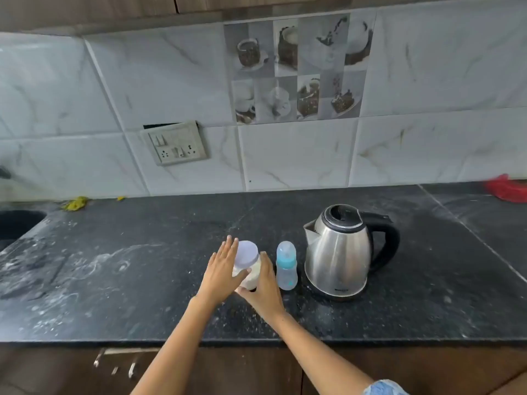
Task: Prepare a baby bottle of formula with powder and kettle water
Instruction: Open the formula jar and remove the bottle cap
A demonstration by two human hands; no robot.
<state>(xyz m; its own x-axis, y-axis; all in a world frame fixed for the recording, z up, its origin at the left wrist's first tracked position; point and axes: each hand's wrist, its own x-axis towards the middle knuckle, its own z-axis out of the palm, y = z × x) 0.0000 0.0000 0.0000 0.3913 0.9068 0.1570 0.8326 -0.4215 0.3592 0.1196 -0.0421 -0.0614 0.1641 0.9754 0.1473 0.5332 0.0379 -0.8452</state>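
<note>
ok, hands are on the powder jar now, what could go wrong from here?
1. The baby bottle stands right beside the right hand; lifting or twisting the powder jar could knock it over.
2. Left hand looks flat against the jar with fingers extended, so the grip may slip.
3. The kettle sits close by; a nudged bottle could hit it.

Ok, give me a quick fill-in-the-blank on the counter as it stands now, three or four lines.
1. Both hands, left hand and right hand, are around the powder jar, whose lid is still ____.
2. The baby bottle stands between the jar and the ____.
3. The kettle has its lid ____.
4. The kettle's spout points toward the person's ____.

Missing words: on; kettle; closed; left
</note>
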